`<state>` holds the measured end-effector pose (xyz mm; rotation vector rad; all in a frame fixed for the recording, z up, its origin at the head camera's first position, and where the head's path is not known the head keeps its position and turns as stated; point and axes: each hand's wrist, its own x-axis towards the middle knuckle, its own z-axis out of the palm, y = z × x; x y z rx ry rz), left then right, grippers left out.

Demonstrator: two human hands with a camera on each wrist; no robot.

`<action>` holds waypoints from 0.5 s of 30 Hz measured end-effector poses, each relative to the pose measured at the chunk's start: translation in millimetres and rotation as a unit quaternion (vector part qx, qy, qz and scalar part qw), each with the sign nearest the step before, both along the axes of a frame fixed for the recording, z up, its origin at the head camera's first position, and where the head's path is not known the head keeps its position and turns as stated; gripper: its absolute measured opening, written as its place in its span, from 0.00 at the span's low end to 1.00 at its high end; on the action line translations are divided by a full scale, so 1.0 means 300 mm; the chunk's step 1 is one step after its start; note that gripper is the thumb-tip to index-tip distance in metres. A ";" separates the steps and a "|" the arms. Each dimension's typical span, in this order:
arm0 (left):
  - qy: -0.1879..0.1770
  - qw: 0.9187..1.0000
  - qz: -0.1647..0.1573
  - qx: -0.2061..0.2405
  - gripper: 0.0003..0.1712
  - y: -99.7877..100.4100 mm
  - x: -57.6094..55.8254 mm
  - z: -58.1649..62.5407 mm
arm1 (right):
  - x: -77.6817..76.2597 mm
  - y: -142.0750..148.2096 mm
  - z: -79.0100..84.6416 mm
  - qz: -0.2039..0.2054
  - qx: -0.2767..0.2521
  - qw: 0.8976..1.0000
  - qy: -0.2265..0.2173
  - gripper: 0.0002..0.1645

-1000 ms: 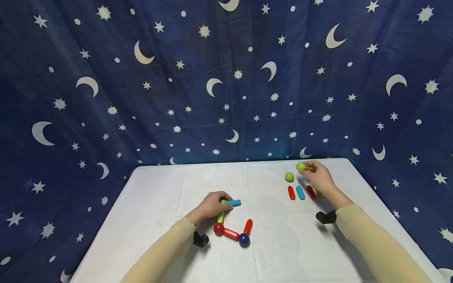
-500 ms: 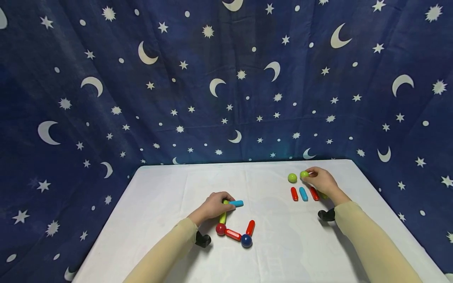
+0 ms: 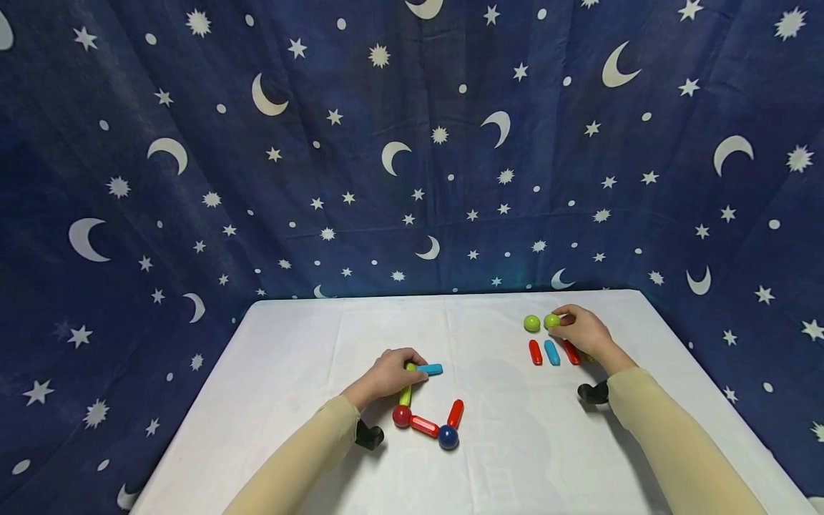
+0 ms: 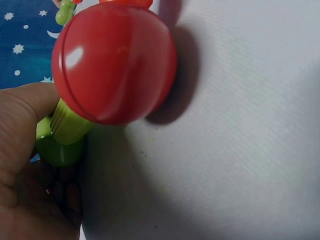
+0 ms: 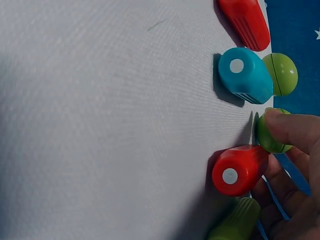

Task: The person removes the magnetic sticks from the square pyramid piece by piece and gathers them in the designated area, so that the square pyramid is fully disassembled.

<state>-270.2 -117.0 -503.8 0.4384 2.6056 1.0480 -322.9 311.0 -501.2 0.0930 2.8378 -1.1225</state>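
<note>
- Tabletop [image 3: 528, 443]: white-covered, its far edge meeting a dark blue curtain [image 3: 444, 172] printed with moons and stars.
- Left hand [image 3: 388, 372]: left of the tabletop's middle, thumb and fingers closed around the gripped green ball [image 3: 410, 368].
- Long blue rod [image 3: 430, 369]: projects from beside that ball toward the tabletop's right edge, its inner end partly covered by the thumb.
- Long green rod [image 3: 405, 397]: runs from the gripped green ball toward the near edge and reaches the red ball [image 3: 402, 416].
- Lower red rod [image 3: 424, 426]: links the red ball with the dark blue ball [image 3: 448, 438]; from the latter, the upper red rod [image 3: 455, 413] points toward the far edge.
- Right hand [image 3: 584, 330]: near the tabletop's far right corner, fingers narrowed in a pinch on the pinched green ball [image 3: 551, 321]; whether this ball touches the tabletop cannot be told.
- Free green ball [image 3: 531, 323]: just beside the pinched one, on its left, near the far edge.
- Row nearer the near edge than these balls, left to right: first red rod [image 3: 536, 352], short blue rod [image 3: 552, 352], second red rod [image 3: 571, 352], and a short green rod [image 5: 237, 222] partly hidden by the right hand.
</note>
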 end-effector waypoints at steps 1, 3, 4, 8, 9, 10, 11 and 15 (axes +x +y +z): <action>0.001 1.000 0.000 0.000 0.09 0.000 0.000 0.000 | 0.000 0.000 0.000 0.000 0.000 1.000 -0.001 0.33; 0.003 1.000 -0.002 0.001 0.09 0.000 0.000 0.000 | 0.001 0.000 -0.001 0.001 0.000 1.000 -0.001 0.33; 0.004 1.000 -0.003 0.001 0.09 0.000 0.000 0.000 | 0.001 0.000 -0.001 0.001 0.001 1.000 -0.001 0.34; 0.005 1.000 -0.004 0.003 0.09 -0.001 0.000 -0.001 | 0.000 -0.001 -0.002 0.001 0.004 1.000 -0.001 0.34; 0.005 1.000 -0.003 0.003 0.09 -0.001 0.000 -0.001 | 0.000 -0.002 -0.003 0.001 0.005 1.000 -0.002 0.35; 0.004 1.000 -0.003 0.002 0.09 -0.001 0.000 -0.001 | 0.000 -0.002 -0.003 0.001 0.005 1.000 -0.003 0.35; 0.004 1.000 -0.003 0.002 0.09 -0.001 0.000 -0.001 | -0.001 -0.002 -0.003 0.001 0.005 1.000 -0.004 0.35; 0.004 1.000 -0.001 0.000 0.09 -0.002 -0.001 -0.004 | -0.001 -0.001 -0.004 0.000 0.003 1.000 -0.006 0.36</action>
